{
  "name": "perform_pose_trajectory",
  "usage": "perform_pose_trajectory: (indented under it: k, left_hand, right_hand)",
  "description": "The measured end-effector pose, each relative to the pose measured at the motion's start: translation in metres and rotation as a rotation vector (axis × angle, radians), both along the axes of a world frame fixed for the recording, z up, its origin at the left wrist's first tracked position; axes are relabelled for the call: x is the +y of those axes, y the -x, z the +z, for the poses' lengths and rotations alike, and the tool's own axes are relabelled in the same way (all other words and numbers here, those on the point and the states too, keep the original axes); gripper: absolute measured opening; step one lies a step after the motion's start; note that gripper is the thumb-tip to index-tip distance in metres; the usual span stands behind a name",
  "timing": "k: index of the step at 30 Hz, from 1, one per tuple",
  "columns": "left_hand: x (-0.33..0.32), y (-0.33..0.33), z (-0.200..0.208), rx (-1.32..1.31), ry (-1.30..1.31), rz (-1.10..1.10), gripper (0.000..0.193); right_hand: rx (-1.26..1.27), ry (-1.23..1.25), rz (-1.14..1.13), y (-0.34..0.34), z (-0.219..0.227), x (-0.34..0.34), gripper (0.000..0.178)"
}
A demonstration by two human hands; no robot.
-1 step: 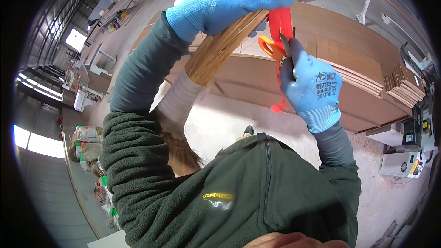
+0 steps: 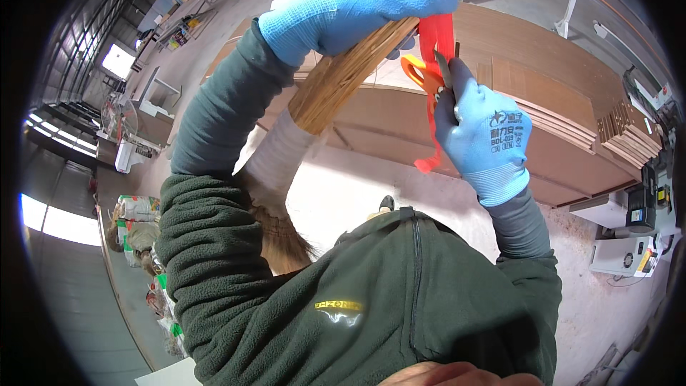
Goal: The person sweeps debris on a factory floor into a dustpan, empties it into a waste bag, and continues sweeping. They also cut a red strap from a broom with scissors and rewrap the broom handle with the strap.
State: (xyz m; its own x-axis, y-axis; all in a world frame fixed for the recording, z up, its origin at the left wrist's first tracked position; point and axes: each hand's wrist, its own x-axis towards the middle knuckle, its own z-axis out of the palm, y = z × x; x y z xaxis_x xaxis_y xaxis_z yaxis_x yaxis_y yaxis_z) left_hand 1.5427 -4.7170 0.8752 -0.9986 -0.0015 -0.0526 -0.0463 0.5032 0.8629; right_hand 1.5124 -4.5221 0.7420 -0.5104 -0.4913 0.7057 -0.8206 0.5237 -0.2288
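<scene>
We found the blue-gloved left hand closed around a long, straw-brown bundle with lengthwise streaks, raised before the chest. A glossy red plastic ribbon crossed its upper part; the loose, crinkled tail hung below, uncut as far as we could tell. We judged the wrapping laid, the tail unfinished. The blue-gloved right hand, fingers curled, gripped orange-handled scissors beside the ribbon. A matte white sleeve covered the bundle's lower stretch.

- Your left arm bends, reaching far.
- Your gloved left hand curls, thumb stretched right.
- Your right forearm points far.
- Your gloved right hand is clenched, nearer than the left.
</scene>
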Motion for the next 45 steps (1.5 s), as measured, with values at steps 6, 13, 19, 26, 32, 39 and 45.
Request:
perform_pose_trajectory:
  k: [6, 13, 19, 26, 32, 39, 45]
  left_hand:
    - [0.005, 0.009, -0.010, -0.050, -0.063, 0.004, 0.053]
    - [0.006, 0.010, -0.002, -0.085, -0.034, -0.030, 0.058]
    - [0.002, 0.020, -0.007, -0.059, 0.004, -0.022, 0.061]
    - [-0.008, 0.031, -0.012, -0.044, -0.008, -0.024, 0.066]
    - [-0.012, 0.032, -0.008, -0.031, 0.001, -0.048, 0.067]
    - [-0.009, 0.046, -0.001, -0.039, 0.017, -0.027, 0.059]
    - [-0.043, 0.050, -0.007, -0.065, 0.065, 0.046, 0.055]
  right_hand:
    - [-0.022, -0.120, -0.109, 0.013, -0.003, -0.001, 0.037]
    - [-0.065, -0.251, -0.180, 0.032, -0.015, -0.008, 0.034]
    - [-0.020, -0.143, -0.171, 0.032, -0.015, -0.010, 0.035]
    - [-0.063, -0.193, -0.166, 0.039, -0.016, -0.021, 0.031]
    - [-0.083, -0.258, -0.132, 0.041, -0.034, -0.023, 0.028]
    - [-0.204, -0.509, 0.031, 0.052, -0.067, -0.022, 0.024]
    - [-0.707, -0.391, 0.333, 0.066, -0.058, 0.022, 0.025]
